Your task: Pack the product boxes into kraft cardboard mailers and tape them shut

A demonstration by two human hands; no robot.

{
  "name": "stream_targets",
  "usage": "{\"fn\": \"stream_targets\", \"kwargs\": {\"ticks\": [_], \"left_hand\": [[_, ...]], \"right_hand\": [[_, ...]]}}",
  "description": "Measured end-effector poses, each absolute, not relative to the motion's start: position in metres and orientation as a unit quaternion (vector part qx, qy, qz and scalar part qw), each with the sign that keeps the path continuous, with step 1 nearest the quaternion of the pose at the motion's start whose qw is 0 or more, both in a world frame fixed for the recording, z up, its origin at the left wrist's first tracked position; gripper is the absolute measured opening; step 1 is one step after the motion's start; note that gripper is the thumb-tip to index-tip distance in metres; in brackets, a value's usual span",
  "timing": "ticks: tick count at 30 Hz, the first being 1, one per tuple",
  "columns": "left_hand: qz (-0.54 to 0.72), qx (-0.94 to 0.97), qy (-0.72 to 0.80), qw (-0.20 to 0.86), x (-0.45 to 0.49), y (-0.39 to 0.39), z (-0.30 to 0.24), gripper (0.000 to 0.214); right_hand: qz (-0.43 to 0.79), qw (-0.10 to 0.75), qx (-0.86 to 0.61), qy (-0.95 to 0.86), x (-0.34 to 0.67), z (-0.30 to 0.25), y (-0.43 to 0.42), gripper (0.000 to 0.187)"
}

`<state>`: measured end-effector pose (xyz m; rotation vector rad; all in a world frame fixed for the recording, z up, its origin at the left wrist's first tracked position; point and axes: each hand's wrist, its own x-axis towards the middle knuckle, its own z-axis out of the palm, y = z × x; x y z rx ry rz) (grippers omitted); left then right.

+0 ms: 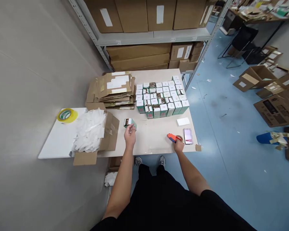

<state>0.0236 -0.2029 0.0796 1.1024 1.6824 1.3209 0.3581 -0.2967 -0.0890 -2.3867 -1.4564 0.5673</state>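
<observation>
My left hand (129, 137) has its fingers closed on a small white-and-green box (128, 121) near the table's front edge. The box's top is partly open, with something brown showing inside. My right hand (179, 146) grips an orange-and-blue tape dispenser (172, 137) by its near end, low over the table's front right. A roll of tape shows beside the fingers, which are partly hidden. Beyond both hands, similar small boxes (163, 109) stand in packed rows, some with open tops and brown contents. A phone (188, 136) lies right of my right hand.
Flattened cardboard (117, 86) is stacked at the back left. An open carton (112, 130) of white paper pieces (90, 130) and a yellow tape roll (67, 115) are at left. A white card (183, 121) lies at right. A shelf (154, 38) with cartons stands behind.
</observation>
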Motion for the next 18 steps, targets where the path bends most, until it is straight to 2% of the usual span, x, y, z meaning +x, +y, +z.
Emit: {"fn": "stream_targets", "kwargs": {"ticks": [2, 5, 8, 12, 18], "left_hand": [[0.518, 0.430, 0.652, 0.350, 0.020, -0.200, 0.084, 0.035], [0.533, 0.435, 0.643, 0.334, 0.019, -0.192, 0.095, 0.035], [0.545, 0.437, 0.633, 0.333, 0.020, -0.182, 0.110, 0.036], [0.545, 0.445, 0.624, 0.339, 0.008, -0.172, 0.131, 0.036], [0.554, 0.452, 0.624, 0.314, -0.054, -0.137, 0.151, 0.040]], "right_hand": [[0.201, 0.156, -0.825, -0.505, 0.358, -0.082, -0.292, 0.020], [0.206, 0.188, -0.819, -0.502, 0.350, -0.060, -0.269, 0.037], [0.195, 0.274, -0.784, -0.522, 0.334, -0.028, -0.233, 0.047], [0.173, 0.371, -0.689, -0.599, 0.291, 0.021, -0.177, 0.051], [0.182, 0.386, -0.584, -0.690, 0.197, 0.081, -0.097, 0.053]]}}
